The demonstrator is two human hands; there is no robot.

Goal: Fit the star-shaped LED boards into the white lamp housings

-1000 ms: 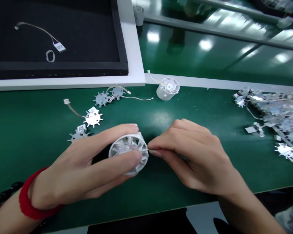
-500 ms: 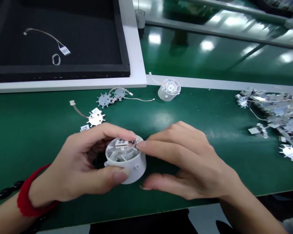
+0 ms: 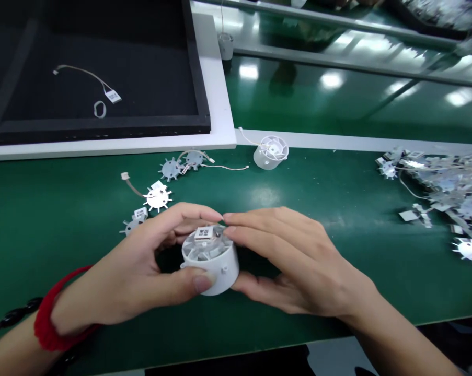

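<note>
Between both hands is a white round housing [image 3: 220,269], with spokes inside and a small labelled chip [image 3: 204,233] on top. My left hand [image 3: 141,271] grips its left side, thumb on the front wall and forefinger along the back rim. My right hand [image 3: 294,261] holds the right side, with fingertips at the top rim and the thumb low by the wall. Beyond my left hand lie a bright toothed disc [image 3: 158,197] with a wire and another toothed disc [image 3: 131,225] with a labelled chip, partly hidden.
A black tray with a white frame [image 3: 222,117] holds a wired chip [image 3: 113,95] and a small ring [image 3: 100,109]. Two wired discs [image 3: 170,168] and a second white housing [image 3: 271,153] sit behind. At right is a pile of wired parts [image 3: 451,180].
The held housing has shifted slightly right in view. My left forefinger has moved off the chip to the back rim, and my right thumb has come against the housing. The view has tilted up slightly.
</note>
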